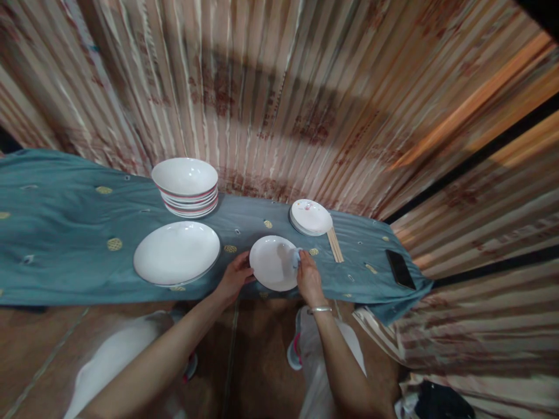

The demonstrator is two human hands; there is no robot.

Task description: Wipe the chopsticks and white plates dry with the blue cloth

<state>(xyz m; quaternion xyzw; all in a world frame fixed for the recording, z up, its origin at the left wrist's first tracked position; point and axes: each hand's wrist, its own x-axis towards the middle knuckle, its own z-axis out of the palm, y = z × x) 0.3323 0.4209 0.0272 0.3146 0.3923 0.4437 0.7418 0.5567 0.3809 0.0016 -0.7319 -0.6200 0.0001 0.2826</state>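
Observation:
A small round white plate [271, 265] is between my hands near the front edge of the table. My left hand [236, 272] grips its left rim, fingers partly hidden under the plate. On the opposite rim my right hand [309, 276], with a silver bangle at the wrist, is closed. A pale blue patch [297, 256] shows by the right fingers; I cannot tell whether it is a print on the plate or a separate piece. Left of my left hand lies a large white oval plate [177, 253] with a dark rim.
Behind the large plate stands a stack of white bowls [186, 177] with red bands. Small plates [311, 216] are stacked at the back right, beside wooden chopsticks [335, 244]. A black phone [400, 269] lies near the right end of the green tablecloth [74, 233]. A curtain [262, 87] hangs behind.

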